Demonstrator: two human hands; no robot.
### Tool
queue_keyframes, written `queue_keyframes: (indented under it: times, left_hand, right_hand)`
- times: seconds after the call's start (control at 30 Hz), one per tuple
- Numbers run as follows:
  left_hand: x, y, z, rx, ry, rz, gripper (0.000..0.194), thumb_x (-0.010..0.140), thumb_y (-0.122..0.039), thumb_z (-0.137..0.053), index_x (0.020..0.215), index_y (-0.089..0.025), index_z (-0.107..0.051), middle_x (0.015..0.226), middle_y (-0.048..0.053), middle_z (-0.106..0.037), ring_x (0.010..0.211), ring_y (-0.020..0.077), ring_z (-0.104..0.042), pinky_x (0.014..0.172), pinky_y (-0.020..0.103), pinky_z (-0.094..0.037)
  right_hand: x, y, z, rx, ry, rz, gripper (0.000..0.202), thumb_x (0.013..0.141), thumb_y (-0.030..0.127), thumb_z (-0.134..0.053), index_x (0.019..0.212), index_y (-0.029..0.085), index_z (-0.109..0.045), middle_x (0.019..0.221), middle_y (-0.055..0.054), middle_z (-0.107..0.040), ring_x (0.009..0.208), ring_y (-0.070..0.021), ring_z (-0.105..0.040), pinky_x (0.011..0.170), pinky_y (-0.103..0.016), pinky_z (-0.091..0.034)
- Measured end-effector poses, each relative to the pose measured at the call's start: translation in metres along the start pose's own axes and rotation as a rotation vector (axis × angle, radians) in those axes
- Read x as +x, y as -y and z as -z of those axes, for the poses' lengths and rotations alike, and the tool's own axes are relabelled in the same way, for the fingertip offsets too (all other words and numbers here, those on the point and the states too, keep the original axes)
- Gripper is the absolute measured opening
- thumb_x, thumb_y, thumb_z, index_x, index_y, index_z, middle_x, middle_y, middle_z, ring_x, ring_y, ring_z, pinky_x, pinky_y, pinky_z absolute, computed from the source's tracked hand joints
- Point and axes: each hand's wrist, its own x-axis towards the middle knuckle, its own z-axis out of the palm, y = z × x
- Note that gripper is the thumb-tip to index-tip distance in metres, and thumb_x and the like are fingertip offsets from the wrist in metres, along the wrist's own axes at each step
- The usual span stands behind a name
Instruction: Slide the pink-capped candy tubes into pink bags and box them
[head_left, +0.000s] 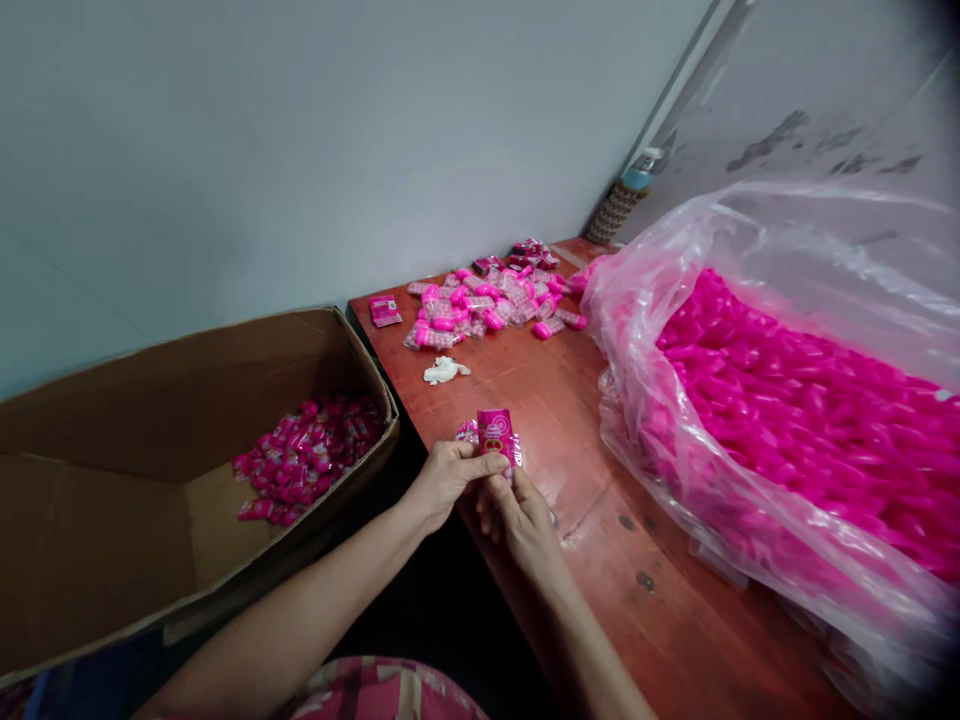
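Over the front edge of the red table [577, 440], both hands meet at a small pink printed packet [495, 430]. My left hand [454, 475] pinches it, with the thumb lying across its front. From the other side, my right hand [525, 510] grips the packet's lower end between thumb and fingers. Something pink and shiny [466, 431] shows behind the packet near my left fingers; I cannot make out what it is. Farther back lies a heap of small clear containers with pink caps [487, 300], and a crumpled white scrap [446, 370] sits before it.
An open cardboard box [187, 350] at the left holds a pile of pink packets [315, 455]. A large clear plastic bag [630, 350] full of bright pink plastic pieces [795, 400] takes up the right. One flat packet [385, 310] and a bottle [628, 195] stand near the wall.
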Motion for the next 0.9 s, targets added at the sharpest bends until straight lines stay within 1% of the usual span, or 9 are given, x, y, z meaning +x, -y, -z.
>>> queue_keyframes:
  times: [0.13, 0.2, 0.37, 0.47, 0.6, 0.67, 0.73, 0.83, 0.9]
  left_hand:
    - [-0.003, -0.005, 0.006, -0.145, -0.113, -0.055, 0.026, 0.067, -0.032, -0.066, 0.063, -0.009, -0.056, 0.053, 0.003, -0.058, 0.038, 0.0100, -0.051, 0.038, 0.021, -0.042]
    - [-0.005, -0.006, 0.005, -0.166, -0.137, -0.081, 0.024, 0.066, -0.030, -0.068, 0.064, -0.009, -0.055, 0.057, 0.004, -0.058, 0.043, 0.0102, -0.053, 0.041, 0.022, -0.044]
    - [-0.014, 0.007, -0.006, -0.126, -0.045, -0.042, 0.027, 0.067, -0.032, -0.066, 0.058, -0.010, -0.053, 0.041, -0.004, -0.046, 0.031, 0.0101, -0.045, 0.034, 0.026, -0.042]
    - [-0.020, 0.002, -0.002, -0.211, -0.180, -0.145, 0.023, 0.068, -0.031, -0.066, 0.065, -0.010, -0.056, 0.052, 0.001, -0.057, 0.044, 0.0126, -0.056, 0.048, 0.028, -0.049]
    - [-0.025, -0.023, 0.025, -0.259, -0.435, -0.463, 0.037, 0.074, -0.044, -0.056, 0.093, -0.012, -0.059, 0.089, 0.011, -0.067, 0.085, 0.0211, -0.063, 0.081, 0.038, -0.047]
    - [-0.023, -0.028, 0.038, -0.056, -0.506, -0.519, 0.047, 0.076, -0.047, -0.052, 0.108, -0.014, -0.055, 0.097, 0.012, -0.066, 0.092, 0.0229, -0.061, 0.086, 0.042, -0.043]
    - [-0.018, -0.024, 0.046, 0.364, -0.505, -0.539, 0.048, 0.073, -0.044, -0.057, 0.113, -0.017, -0.054, 0.108, 0.012, -0.062, 0.103, 0.0245, -0.055, 0.092, 0.043, -0.038]
    - [-0.005, -0.007, 0.046, 1.098, -0.377, -0.601, 0.041, 0.072, -0.037, -0.061, 0.110, -0.021, -0.058, 0.122, 0.009, -0.053, 0.119, 0.0259, -0.039, 0.102, 0.046, -0.023]
    - [0.003, 0.005, 0.045, 1.417, -0.322, -0.646, 0.034, 0.076, -0.033, -0.057, 0.107, -0.022, -0.060, 0.123, 0.007, -0.052, 0.123, 0.0261, -0.034, 0.103, 0.050, -0.016]
  right_hand:
    - [-0.001, 0.006, 0.004, 0.211, 0.175, -0.053, 0.024, 0.083, 0.040, -0.048, 0.097, 0.021, -0.051, 0.080, -0.002, -0.059, 0.058, -0.0106, -0.054, 0.046, -0.020, -0.042]
    - [0.001, 0.006, 0.005, 0.243, 0.160, -0.059, 0.021, 0.082, 0.037, -0.051, 0.094, 0.020, -0.052, 0.080, -0.003, -0.060, 0.060, -0.0104, -0.055, 0.048, -0.020, -0.043]
    - [0.003, 0.002, -0.002, 0.277, 0.057, -0.026, 0.017, 0.080, 0.035, -0.055, 0.081, 0.018, -0.051, 0.067, -0.001, -0.061, 0.049, -0.0085, -0.054, 0.042, -0.017, -0.040]
    - [0.002, 0.003, -0.003, 0.278, 0.031, -0.035, 0.019, 0.079, 0.035, -0.056, 0.083, 0.018, -0.051, 0.065, -0.001, -0.062, 0.048, -0.0094, -0.055, 0.040, -0.017, -0.039]
    - [0.004, 0.006, 0.006, 0.269, -0.039, -0.044, 0.020, 0.079, 0.036, -0.056, 0.083, 0.017, -0.052, 0.065, -0.001, -0.061, 0.049, -0.0091, -0.055, 0.040, -0.016, -0.039]
    - [0.007, 0.006, 0.011, 0.266, -0.093, -0.050, 0.020, 0.079, 0.037, -0.055, 0.080, 0.017, -0.052, 0.065, -0.001, -0.061, 0.049, -0.0084, -0.053, 0.041, -0.016, -0.038]
    - [0.009, 0.006, 0.014, 0.260, -0.125, -0.053, 0.020, 0.079, 0.037, -0.055, 0.079, 0.017, -0.053, 0.064, 0.000, -0.060, 0.048, -0.0081, -0.052, 0.041, -0.016, -0.038]
    - [0.009, 0.004, 0.015, 0.243, -0.122, -0.051, 0.019, 0.079, 0.037, -0.055, 0.078, 0.017, -0.053, 0.064, 0.001, -0.060, 0.049, -0.0077, -0.052, 0.042, -0.016, -0.038]
    - [0.008, 0.004, 0.015, 0.230, -0.119, -0.046, 0.019, 0.079, 0.037, -0.055, 0.076, 0.018, -0.053, 0.064, 0.001, -0.059, 0.050, -0.0078, -0.052, 0.043, -0.016, -0.038]
